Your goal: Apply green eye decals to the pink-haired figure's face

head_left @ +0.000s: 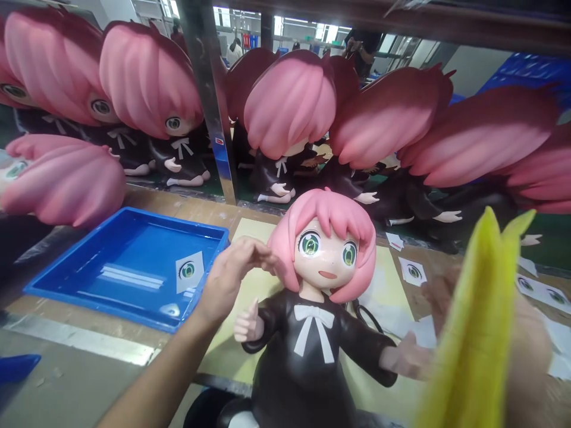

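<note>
A large figure [312, 333] with pink hair, green eyes and a black dress with a white bow leans face-up in front of me. My left hand [234, 270] is closed against the side of its pink hair, fingers together and bent; the thumb is mostly hidden. At the right, my right hand [526, 345] is blurred and closed around a folded yellow cloth [473, 333], held upright close to the camera. The cloth covers most of its fingers. Near my left hand, a blue tray [129, 315] holds clear liquid and a paper piece with a green eye decal [189, 270].
Similar pink-haired figures [289, 107] line the back behind a metal post [218, 119]. Another figure's pink head [71, 178] lies at the left. Eye decal sheets [413, 271] and paper scraps are on the bench at right. A person [363, 50] stands in the background.
</note>
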Available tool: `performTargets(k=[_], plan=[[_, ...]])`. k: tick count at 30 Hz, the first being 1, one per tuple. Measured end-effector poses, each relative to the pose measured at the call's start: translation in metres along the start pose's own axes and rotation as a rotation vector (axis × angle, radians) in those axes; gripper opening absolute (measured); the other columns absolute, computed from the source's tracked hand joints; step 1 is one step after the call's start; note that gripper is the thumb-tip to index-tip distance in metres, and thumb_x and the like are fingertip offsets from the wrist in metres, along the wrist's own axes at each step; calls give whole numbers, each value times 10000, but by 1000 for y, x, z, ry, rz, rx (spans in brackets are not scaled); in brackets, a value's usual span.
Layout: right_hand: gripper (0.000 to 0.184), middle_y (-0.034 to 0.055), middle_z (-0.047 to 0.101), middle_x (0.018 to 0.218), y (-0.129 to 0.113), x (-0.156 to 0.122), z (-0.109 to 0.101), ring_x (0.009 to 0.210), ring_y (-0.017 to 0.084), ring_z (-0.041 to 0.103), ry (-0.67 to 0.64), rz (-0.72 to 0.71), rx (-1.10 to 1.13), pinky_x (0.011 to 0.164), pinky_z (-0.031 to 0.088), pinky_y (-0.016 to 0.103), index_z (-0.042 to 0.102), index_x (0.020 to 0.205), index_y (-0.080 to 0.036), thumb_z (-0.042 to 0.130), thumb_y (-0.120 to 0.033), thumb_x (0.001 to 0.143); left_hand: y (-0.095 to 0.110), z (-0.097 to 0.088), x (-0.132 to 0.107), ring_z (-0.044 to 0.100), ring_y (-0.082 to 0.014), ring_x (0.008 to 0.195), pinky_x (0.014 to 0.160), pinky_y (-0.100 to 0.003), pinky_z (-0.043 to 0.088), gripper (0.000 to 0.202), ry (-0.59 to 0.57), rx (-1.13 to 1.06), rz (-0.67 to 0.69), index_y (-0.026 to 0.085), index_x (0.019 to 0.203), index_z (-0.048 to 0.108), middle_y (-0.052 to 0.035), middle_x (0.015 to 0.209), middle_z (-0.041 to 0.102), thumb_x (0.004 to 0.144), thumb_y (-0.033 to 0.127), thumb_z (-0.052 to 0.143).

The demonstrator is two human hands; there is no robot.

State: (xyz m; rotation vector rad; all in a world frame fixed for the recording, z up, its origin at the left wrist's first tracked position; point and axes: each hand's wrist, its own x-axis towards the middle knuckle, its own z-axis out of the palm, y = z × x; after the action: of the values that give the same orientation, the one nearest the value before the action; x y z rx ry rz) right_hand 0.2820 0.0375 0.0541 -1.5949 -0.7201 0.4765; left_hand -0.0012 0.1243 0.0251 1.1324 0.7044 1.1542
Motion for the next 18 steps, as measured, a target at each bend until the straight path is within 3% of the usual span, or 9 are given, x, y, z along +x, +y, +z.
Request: performTargets(k=[3,5,7,9,12,15,18], plan=[[403,17,606,838,-19,-5,6,655,117,561,-28,-43,-95,533,467,180,600,996,-234,644,-618,885,12,13,20,685,-177,772,727,-267,544,505,-70,46,-91,123,966,700,-73,858,727,920,605,557],[453,18,589,752,-26,-5,17,601,110,510,-169,-58,-163,477,408,162,627,892,-223,706,-661,805,19,23,28,673,-170,758,689,-254,539,595,-94,84,-135,134,1021,686,-63,866,715,858,695,574],[467,11,575,706,-28,-5,28,590,110,491,-322,-47,-170,489,404,167,624,851,-216,688,-675,800,23,33,32,647,-141,752,662,-216,514,519,-76,179,-169,161,1004,671,-31,860,694,823,647,655],[418,-10,554,681,-27,-8,36,599,96,476,-417,-10,-157,540,412,155,607,828,-216,640,-632,854,25,39,33,621,-115,762,667,-181,482,353,-37,307,-181,163,920,664,-11,834,672,829,500,714],[383,-29,516,661,-22,-13,38,590,83,432,-459,68,-178,570,408,140,595,806,-217,600,-590,895,25,41,31,610,-110,786,700,-176,470,261,0,409,-231,153,885,660,-15,833,675,836,405,707],[417,-11,518,665,-16,-12,35,610,104,461,-472,98,-215,556,424,156,595,793,-212,580,-615,896,22,39,28,590,-113,739,645,-183,456,318,21,398,-363,157,936,657,-10,790,658,815,445,717],[424,3,537,663,-9,-9,35,601,118,485,-451,95,-215,535,435,175,608,805,-210,595,-626,879,20,38,26,528,-93,667,587,-174,414,332,18,394,-418,162,855,633,20,713,586,820,483,713]])
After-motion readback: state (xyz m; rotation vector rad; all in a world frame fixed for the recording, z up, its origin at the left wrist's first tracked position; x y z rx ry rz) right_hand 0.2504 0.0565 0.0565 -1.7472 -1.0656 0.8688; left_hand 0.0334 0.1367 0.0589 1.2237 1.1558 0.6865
